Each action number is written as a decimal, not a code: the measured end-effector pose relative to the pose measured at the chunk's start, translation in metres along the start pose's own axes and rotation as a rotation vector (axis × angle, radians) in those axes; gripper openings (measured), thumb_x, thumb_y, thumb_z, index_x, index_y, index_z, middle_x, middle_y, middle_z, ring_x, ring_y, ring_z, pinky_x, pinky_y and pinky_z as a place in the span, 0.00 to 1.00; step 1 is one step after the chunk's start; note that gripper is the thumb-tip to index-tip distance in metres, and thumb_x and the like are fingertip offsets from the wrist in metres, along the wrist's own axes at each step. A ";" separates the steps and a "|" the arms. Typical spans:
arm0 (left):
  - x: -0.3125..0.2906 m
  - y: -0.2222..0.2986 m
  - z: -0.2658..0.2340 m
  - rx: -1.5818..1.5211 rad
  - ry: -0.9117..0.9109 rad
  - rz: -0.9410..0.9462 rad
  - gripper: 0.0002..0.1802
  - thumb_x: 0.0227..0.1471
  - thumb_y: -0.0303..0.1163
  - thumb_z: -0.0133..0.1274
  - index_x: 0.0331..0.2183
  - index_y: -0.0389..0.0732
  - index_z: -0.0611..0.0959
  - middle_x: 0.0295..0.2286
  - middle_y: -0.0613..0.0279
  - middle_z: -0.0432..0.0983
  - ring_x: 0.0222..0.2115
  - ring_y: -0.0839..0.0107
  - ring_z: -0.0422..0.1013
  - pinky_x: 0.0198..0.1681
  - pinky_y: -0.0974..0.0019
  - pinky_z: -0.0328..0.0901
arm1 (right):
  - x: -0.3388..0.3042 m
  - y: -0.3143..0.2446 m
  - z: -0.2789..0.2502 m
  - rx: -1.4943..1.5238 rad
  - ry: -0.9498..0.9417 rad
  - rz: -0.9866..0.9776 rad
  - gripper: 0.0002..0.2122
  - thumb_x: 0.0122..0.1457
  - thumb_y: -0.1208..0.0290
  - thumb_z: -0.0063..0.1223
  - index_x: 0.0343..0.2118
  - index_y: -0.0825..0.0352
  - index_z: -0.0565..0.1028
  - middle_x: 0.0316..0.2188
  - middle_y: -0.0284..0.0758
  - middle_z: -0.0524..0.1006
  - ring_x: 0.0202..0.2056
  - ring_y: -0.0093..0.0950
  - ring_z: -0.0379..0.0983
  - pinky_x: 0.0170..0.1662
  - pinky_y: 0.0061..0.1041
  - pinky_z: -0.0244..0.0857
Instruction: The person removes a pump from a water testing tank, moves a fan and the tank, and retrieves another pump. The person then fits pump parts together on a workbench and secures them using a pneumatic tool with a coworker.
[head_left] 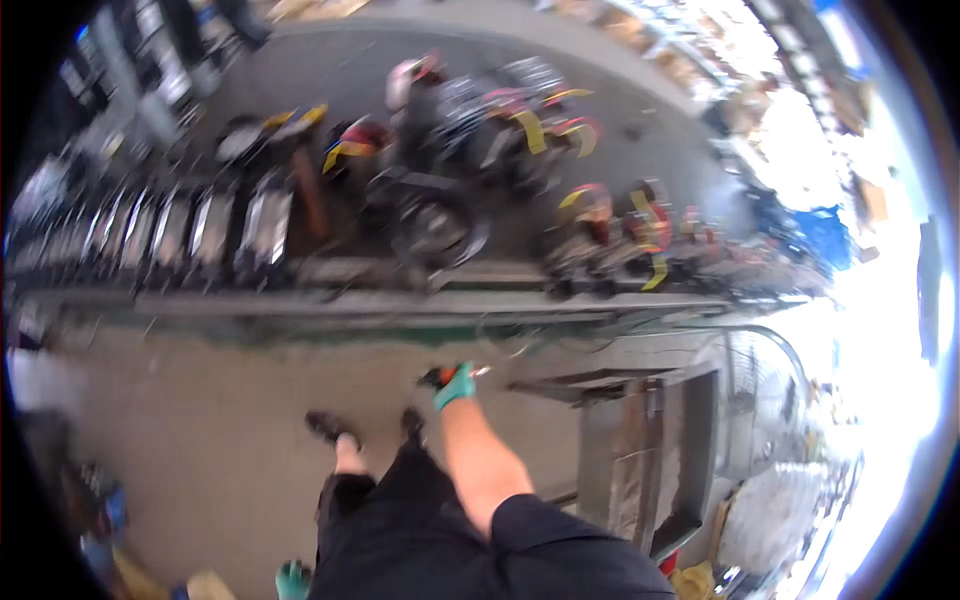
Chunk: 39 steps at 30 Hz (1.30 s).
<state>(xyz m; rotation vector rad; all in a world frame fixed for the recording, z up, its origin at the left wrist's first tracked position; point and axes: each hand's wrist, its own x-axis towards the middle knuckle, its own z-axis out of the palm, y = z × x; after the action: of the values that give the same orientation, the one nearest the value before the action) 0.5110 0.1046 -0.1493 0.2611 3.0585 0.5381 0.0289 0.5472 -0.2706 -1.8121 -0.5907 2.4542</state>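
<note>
My right hand [456, 386], in a green glove, is closed around a black and orange hand tool [434, 377]. A shiny metal tip pokes out on the right side of the fist. Blur hides the tool's exact kind. That hand is held out over the floor, in front of the long workbench [400, 304]. Low at the left edge of my body, part of my left hand [293, 580] shows in a green glove. Its fingers are too cut off and blurred to read.
Along the bench stands a row of metal blocks [210, 228] at left. A dark round wheel-like part [437, 228] and several dark parts with yellow and red bands [650, 225] sit further right. A grey metal frame [690, 450] stands on the floor to my right, near a fan [750, 375].
</note>
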 end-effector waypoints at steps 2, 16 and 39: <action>0.018 0.005 0.007 -0.924 -0.148 -1.045 0.10 0.60 0.33 0.52 0.39 0.36 0.81 0.31 0.55 0.79 0.29 0.63 0.76 0.32 0.62 0.72 | 0.025 -0.025 -0.011 0.049 -0.004 -0.111 0.17 0.65 0.53 0.47 0.22 0.53 0.59 0.17 0.25 0.57 0.20 0.24 0.53 0.28 0.30 0.57; 0.071 0.028 -0.037 -1.053 -0.116 -1.428 0.11 0.63 0.32 0.50 0.43 0.35 0.80 0.29 0.57 0.80 0.27 0.69 0.76 0.31 0.66 0.71 | 0.037 -0.010 -0.022 -0.019 -0.116 0.007 0.14 0.60 0.49 0.50 0.34 0.55 0.69 0.34 0.29 0.74 0.34 0.30 0.72 0.40 0.36 0.72; 0.220 0.008 -0.031 -1.123 -0.109 -1.027 0.12 0.62 0.30 0.52 0.45 0.34 0.80 0.31 0.56 0.81 0.31 0.71 0.76 0.36 0.67 0.71 | -0.214 -0.031 0.118 -1.627 -0.948 0.361 0.13 0.56 0.62 0.61 0.38 0.64 0.76 0.28 0.31 0.77 0.27 0.25 0.76 0.28 0.27 0.72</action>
<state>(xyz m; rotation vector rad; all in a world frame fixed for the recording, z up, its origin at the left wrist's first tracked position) 0.2939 0.1382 -0.1163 -1.1123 1.8645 1.7348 -0.0185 0.4891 -0.0355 -0.3112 -3.1517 3.0725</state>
